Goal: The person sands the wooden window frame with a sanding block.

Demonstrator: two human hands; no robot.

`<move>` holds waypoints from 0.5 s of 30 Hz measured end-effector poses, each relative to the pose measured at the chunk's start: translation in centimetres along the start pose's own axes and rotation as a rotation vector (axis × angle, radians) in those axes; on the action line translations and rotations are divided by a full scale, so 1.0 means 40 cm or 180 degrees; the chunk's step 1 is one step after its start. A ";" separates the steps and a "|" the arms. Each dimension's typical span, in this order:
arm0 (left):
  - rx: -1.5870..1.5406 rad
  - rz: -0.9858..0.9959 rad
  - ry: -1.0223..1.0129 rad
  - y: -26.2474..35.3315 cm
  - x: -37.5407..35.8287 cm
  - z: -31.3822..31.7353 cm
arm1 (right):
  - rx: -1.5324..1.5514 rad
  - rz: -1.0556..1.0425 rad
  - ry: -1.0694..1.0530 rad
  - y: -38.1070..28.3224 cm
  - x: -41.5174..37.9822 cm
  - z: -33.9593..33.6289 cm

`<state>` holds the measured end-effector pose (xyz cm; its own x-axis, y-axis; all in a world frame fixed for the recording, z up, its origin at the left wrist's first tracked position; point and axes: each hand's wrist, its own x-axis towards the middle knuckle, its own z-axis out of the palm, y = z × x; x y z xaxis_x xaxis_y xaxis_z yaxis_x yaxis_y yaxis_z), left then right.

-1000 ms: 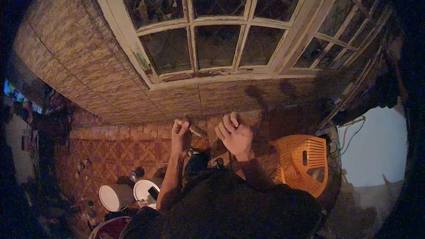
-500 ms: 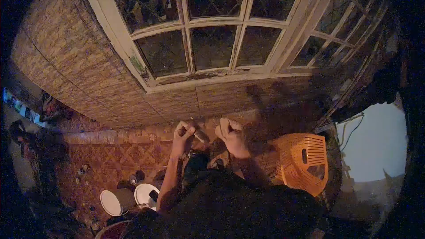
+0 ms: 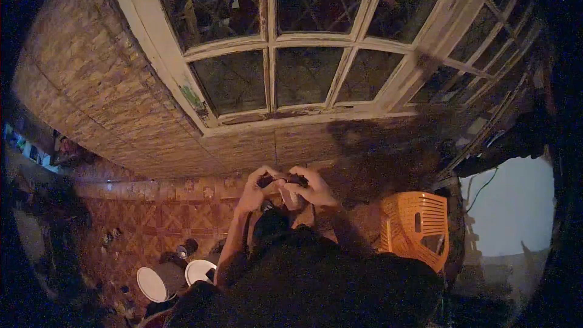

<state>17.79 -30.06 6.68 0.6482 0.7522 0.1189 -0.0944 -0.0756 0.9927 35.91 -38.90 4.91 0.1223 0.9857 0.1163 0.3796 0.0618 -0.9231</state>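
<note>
My left hand and my right hand meet at the middle of the view, above my dark clothes and below the tiled wall. Fingers of both are curled round a small dark thing between them, too small and dim to name. Something pale hangs under the fingertips, and I cannot tell whether it is a finger or an object.
A window with a worn white frame fills the top. An orange plastic chair stands at the right, beside a pale panel. Two white-topped buckets stand on the patterned floor at the lower left.
My hands have come together from being apart. The pale stick-like thing by my left hand no longer shows as it did. The view has tilted slightly, so the window sits lower.
</note>
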 end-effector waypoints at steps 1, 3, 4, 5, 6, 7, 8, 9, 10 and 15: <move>-0.0175 -0.0232 -0.0100 0.003 0.025 -0.016 | -0.0010 0.0019 0.0018 0.020 0.023 0.003; -0.0365 -0.0481 -0.0240 0.017 0.065 -0.033 | -0.0011 0.0087 -0.0329 0.048 0.074 0.008; -0.0660 -0.0274 -0.0153 0.026 0.085 -0.035 | -0.0021 0.0109 -0.0296 0.059 0.090 0.014; -0.0955 -0.0069 -0.0068 0.030 0.108 -0.041 | 0.0207 0.0194 -0.0112 0.045 0.109 0.018; -0.0969 -0.0079 -0.0113 0.022 0.131 -0.057 | 0.0438 0.0278 0.0077 0.029 0.126 0.021; -0.0694 -0.0139 -0.0182 0.008 0.155 -0.078 | 0.0427 0.0296 0.0121 0.012 0.146 0.016; -0.0419 -0.0199 -0.0251 -0.006 0.175 -0.095 | 0.0659 0.0388 0.0097 -0.019 0.171 0.006; -0.0434 -0.0207 -0.0297 -0.018 0.192 -0.107 | 0.0891 0.0476 0.0071 -0.036 0.191 0.001; -0.0443 -0.0088 -0.0202 -0.031 0.208 -0.118 | 0.0883 0.0497 0.0111 -0.027 0.207 0.008; -0.0436 -0.0015 0.0096 -0.071 0.264 -0.162 | 0.0451 0.0667 0.0287 0.154 0.253 0.054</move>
<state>19.99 -17.66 4.96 0.6259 0.7719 0.1116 -0.1951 0.0164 0.9807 37.50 -28.20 -0.41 0.2684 0.9617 -0.0563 0.2060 -0.1144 -0.9718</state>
